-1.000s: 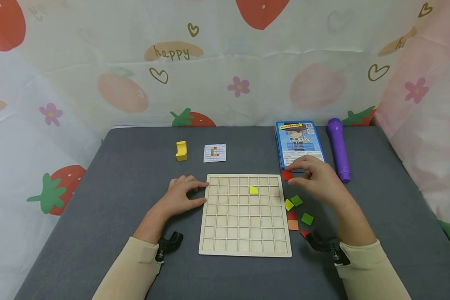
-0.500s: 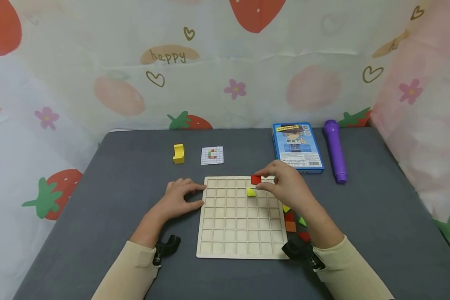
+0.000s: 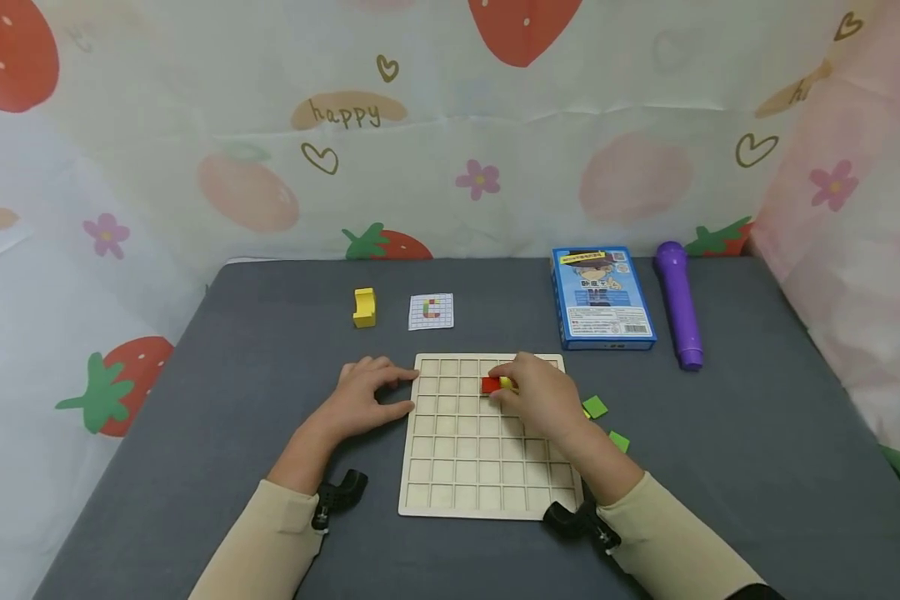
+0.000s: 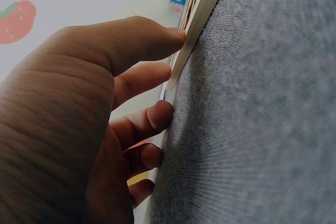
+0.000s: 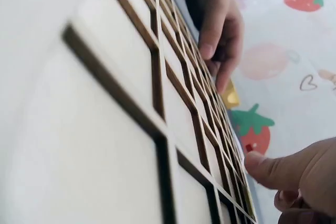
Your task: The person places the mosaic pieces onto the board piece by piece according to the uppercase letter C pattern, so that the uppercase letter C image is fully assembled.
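A wooden grid board (image 3: 456, 471) lies on the grey table. My right hand (image 3: 543, 400) is over its upper part and pinches a red square tile (image 3: 490, 386) between thumb and fingers. Just right of that tile sits a yellow rounded tile (image 3: 506, 382), partly covered by the fingers. In the right wrist view only a sliver of the red tile (image 5: 249, 148) shows above the thumb. At the board's left edge, my left hand (image 3: 363, 396) touches the rim with thumb and index finger; the left wrist view shows its other fingers (image 4: 160, 116) loosely bent, holding nothing.
Green tiles (image 3: 594, 407) lie right of the board, partly behind the right forearm. Beyond the board are a yellow block (image 3: 364, 307), a small pattern card (image 3: 431, 312), a blue box (image 3: 603, 298) and a purple microphone-shaped object (image 3: 679, 307).
My right hand has picked up the red tile beside the blue box and carried it left over the board, to the left of the yellow tile. The left hand stays at the rim.
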### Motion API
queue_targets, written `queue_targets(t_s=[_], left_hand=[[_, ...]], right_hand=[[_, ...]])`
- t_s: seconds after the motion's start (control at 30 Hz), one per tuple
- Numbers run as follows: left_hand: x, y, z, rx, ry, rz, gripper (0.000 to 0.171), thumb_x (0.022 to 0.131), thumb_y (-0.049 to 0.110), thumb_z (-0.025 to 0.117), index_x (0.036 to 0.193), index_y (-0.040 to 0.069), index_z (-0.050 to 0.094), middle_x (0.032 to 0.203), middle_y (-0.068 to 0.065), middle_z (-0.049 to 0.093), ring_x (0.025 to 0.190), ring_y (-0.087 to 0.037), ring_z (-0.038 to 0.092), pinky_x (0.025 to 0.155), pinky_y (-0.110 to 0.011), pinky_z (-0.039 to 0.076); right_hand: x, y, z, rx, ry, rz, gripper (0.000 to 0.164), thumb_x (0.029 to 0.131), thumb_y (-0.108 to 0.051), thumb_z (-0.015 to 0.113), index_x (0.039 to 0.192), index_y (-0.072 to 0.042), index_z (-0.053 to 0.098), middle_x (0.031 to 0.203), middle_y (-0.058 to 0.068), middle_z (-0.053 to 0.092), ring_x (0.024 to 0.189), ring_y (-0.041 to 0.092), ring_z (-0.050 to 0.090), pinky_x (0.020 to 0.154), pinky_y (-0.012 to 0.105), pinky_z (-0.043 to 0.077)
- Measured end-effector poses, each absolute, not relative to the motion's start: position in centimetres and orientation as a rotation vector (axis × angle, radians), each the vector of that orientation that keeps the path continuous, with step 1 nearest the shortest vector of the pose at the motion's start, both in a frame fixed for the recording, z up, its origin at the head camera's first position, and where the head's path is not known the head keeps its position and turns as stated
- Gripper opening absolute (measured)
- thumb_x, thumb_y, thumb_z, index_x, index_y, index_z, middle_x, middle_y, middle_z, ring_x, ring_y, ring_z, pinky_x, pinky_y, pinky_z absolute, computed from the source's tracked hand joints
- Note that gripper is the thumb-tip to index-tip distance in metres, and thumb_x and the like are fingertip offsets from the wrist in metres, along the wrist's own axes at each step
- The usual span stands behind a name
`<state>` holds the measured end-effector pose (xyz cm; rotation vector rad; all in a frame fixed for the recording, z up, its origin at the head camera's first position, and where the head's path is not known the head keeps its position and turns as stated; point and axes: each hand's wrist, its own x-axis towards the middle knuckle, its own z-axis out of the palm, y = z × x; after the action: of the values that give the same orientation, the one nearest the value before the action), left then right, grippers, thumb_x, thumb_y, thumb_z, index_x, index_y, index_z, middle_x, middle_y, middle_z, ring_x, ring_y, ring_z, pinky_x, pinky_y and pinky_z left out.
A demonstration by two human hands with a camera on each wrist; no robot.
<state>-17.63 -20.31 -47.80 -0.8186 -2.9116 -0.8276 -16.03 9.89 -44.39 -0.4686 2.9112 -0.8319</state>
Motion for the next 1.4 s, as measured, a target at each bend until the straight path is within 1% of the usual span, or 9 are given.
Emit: queue_targets(t_s=[0.2, 0.37, 0.43, 0.57, 0.73, 0.93, 1.17, 1.27, 1.4], left_hand=[[-17.6, -20.2, -47.7, -0.818, -2.914, -0.823, 0.042, 0.090, 0.029, 0.080, 0.130, 0.017, 0.073, 0.093, 0.005, 0.055, 0.088, -0.015, 0.045, 0.083, -0.047, 0.027], [-17.7, -20.2, -47.8, -0.813, -2.909, -0.813, 0.042, 0.089, 0.030, 0.080, 0.129, 0.018, 0.073, 0.092, 0.006, 0.054, 0.087, -0.015, 0.045, 0.082, -0.046, 0.027], [-17.7, -20.2, -47.9, -0.812, -2.907, -0.812, 0.042, 0.089, 0.030, 0.080, 0.129, 0.018, 0.073, 0.092, 0.006, 0.054, 0.087, -0.015, 0.045, 0.082, -0.045, 0.027], [-17.8, -20.0, -47.8, -0.816, -2.911, -0.813, 0.042, 0.089, 0.029, 0.081, 0.129, 0.017, 0.073, 0.092, 0.005, 0.054, 0.087, -0.015, 0.045, 0.082, -0.046, 0.028], [-17.7, -20.0, -47.8, -0.821, -2.910, -0.819, 0.042, 0.089, 0.029, 0.080, 0.129, 0.017, 0.073, 0.092, 0.006, 0.054, 0.087, -0.015, 0.046, 0.082, -0.046, 0.028], [-17.7, -20.2, -47.9, -0.827, -2.906, -0.816, 0.042, 0.089, 0.029, 0.081, 0.129, 0.017, 0.073, 0.092, 0.005, 0.055, 0.086, -0.015, 0.045, 0.083, -0.046, 0.028], [-17.7, -20.2, -47.9, -0.823, -2.900, -0.822, 0.042, 0.089, 0.028, 0.081, 0.129, 0.017, 0.073, 0.093, 0.004, 0.055, 0.087, -0.015, 0.046, 0.083, -0.047, 0.028], [-17.8, -20.2, -48.0, -0.819, -2.903, -0.818, 0.042, 0.089, 0.028, 0.081, 0.129, 0.017, 0.073, 0.093, 0.004, 0.055, 0.087, -0.015, 0.045, 0.083, -0.047, 0.028], [-17.8, -20.2, -48.0, -0.818, -2.906, -0.825, 0.042, 0.089, 0.029, 0.081, 0.129, 0.018, 0.073, 0.093, 0.005, 0.056, 0.087, -0.015, 0.045, 0.083, -0.047, 0.028]], right_hand=[[-16.2, 9.7, -45.7, -0.501, 2.945, -0.767, 0.029, 0.090, -0.027, 0.082, 0.117, -0.018, 0.080, 0.090, 0.000, 0.063, 0.068, 0.015, 0.051, 0.054, 0.032, 0.040], [-16.2, 9.7, -45.9, -0.458, 2.956, -0.806, 0.030, 0.090, -0.030, 0.082, 0.116, -0.017, 0.079, 0.097, 0.001, 0.066, 0.074, 0.014, 0.056, 0.059, 0.033, 0.044], [-16.2, 9.7, -45.9, -0.434, 2.955, -0.834, 0.027, 0.090, -0.031, 0.081, 0.113, -0.017, 0.080, 0.095, 0.000, 0.066, 0.074, 0.014, 0.056, 0.059, 0.033, 0.044], [-16.1, 9.8, -45.9, -0.413, 2.961, -0.866, 0.022, 0.092, -0.029, 0.079, 0.111, -0.018, 0.081, 0.086, -0.002, 0.061, 0.068, 0.015, 0.051, 0.055, 0.033, 0.041], [-16.1, 10.1, -46.1, -0.434, 2.963, -0.905, 0.025, 0.093, -0.029, 0.078, 0.116, -0.018, 0.080, 0.086, -0.002, 0.061, 0.069, 0.015, 0.049, 0.057, 0.032, 0.039], [-16.3, 11.2, -45.0, -0.422, 2.889, -1.054, 0.030, 0.093, -0.029, 0.078, 0.121, -0.015, 0.078, 0.076, 0.001, 0.051, 0.065, 0.018, 0.043, 0.057, 0.034, 0.032], [-16.3, 13.6, -43.3, -0.357, 2.820, -1.177, 0.032, 0.095, -0.027, 0.076, 0.123, -0.013, 0.076, 0.082, 0.003, 0.052, 0.072, 0.021, 0.043, 0.061, 0.037, 0.035], [-16.3, 14.6, -42.6, -0.340, 2.793, -1.193, 0.033, 0.096, -0.027, 0.075, 0.125, -0.011, 0.075, 0.084, 0.005, 0.052, 0.071, 0.022, 0.044, 0.060, 0.036, 0.035], [-16.5, 16.2, -42.1, -0.333, 2.763, -1.185, 0.033, 0.097, -0.026, 0.074, 0.125, -0.008, 0.075, 0.081, 0.006, 0.050, 0.067, 0.022, 0.043, 0.057, 0.035, 0.036]])
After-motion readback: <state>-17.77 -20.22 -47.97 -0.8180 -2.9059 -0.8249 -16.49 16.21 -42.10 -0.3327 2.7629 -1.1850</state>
